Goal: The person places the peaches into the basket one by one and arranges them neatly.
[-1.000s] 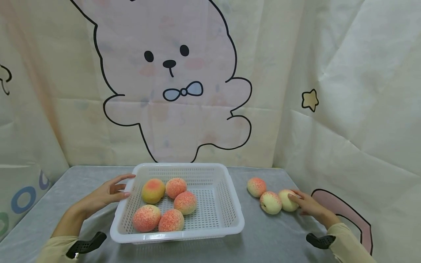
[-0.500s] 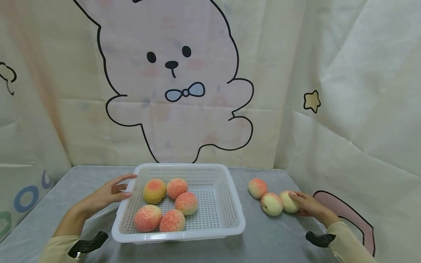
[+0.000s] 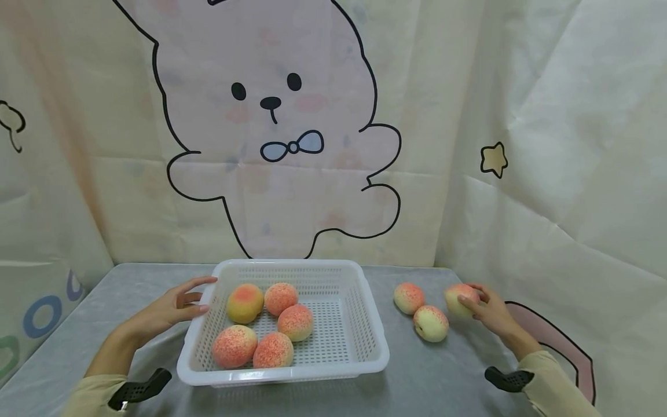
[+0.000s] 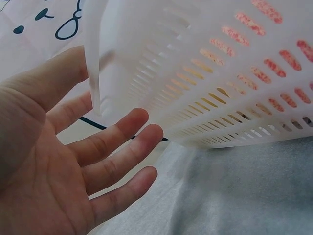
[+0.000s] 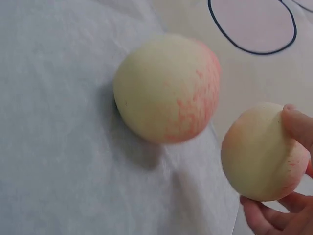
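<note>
A white slotted basket (image 3: 359,324) stands mid-table with several red-speckled peaches (image 3: 294,322) inside. My left hand (image 3: 174,306) lies open against the basket's left wall (image 4: 205,73), fingers straight. My right hand (image 3: 487,310) grips a pale peach (image 3: 460,299) (image 5: 261,152), lifted off the table right of the basket. Two more peaches lie on the grey cloth beside it: a pale one (image 3: 431,323) (image 5: 166,88) and a redder one (image 3: 409,297).
The grey tablecloth (image 3: 427,376) covers the table. A curtain with a cartoon rabbit (image 3: 271,116) hangs close behind and wraps round the right side, by my right hand. Black wrist straps (image 3: 508,379) show at both sleeves.
My right hand has closed round the rightmost peach and raised it up and slightly back from the table. The left hand and the basket have stayed put.
</note>
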Tool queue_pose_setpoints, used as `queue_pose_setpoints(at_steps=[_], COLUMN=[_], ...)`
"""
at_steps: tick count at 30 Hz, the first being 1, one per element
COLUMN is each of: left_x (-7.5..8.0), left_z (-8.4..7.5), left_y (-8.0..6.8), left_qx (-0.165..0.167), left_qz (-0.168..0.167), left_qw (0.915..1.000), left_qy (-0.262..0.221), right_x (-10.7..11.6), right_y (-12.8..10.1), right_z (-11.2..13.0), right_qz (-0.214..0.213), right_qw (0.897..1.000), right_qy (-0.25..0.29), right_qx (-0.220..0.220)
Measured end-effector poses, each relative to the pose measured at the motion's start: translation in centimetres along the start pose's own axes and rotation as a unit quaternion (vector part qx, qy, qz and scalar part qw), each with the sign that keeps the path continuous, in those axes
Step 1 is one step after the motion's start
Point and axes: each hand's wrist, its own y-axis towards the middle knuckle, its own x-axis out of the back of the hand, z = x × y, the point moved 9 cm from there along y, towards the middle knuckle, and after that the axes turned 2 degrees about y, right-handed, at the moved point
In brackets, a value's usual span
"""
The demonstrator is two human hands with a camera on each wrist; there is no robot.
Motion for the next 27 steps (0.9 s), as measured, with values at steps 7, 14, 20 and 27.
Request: queue_pose_setpoints(at_steps=[7, 14, 20, 27], left_x=[0.2, 0.1, 0.1, 0.1], left_z=[0.1, 0.1, 0.1, 0.2], left_y=[0.0, -0.1, -0.1, 0.0], left_qx=[0.005, 0.005, 0.004, -0.008], left_qz=[-0.003, -0.003, -0.001, 0.005], left_qw=[1.0, 1.0, 1.0, 0.9999], left_qy=[0.002, 0.003, 0.001, -0.014], right_x=[-0.1, -0.4, -1.3, -2.8], right_y=[-0.3, -0.9, -1.1, -1.4], right_z=[3.4, 6.7, 9.2, 12.1], right_qz=[-0.036, -0.05, -0.046, -0.034], right_qw=[0.998, 0.994, 0.99, 0.986], right_qy=[0.008, 0.034, 0.048, 0.045], right_qx=[0.043, 0.086, 0.127, 0.158])
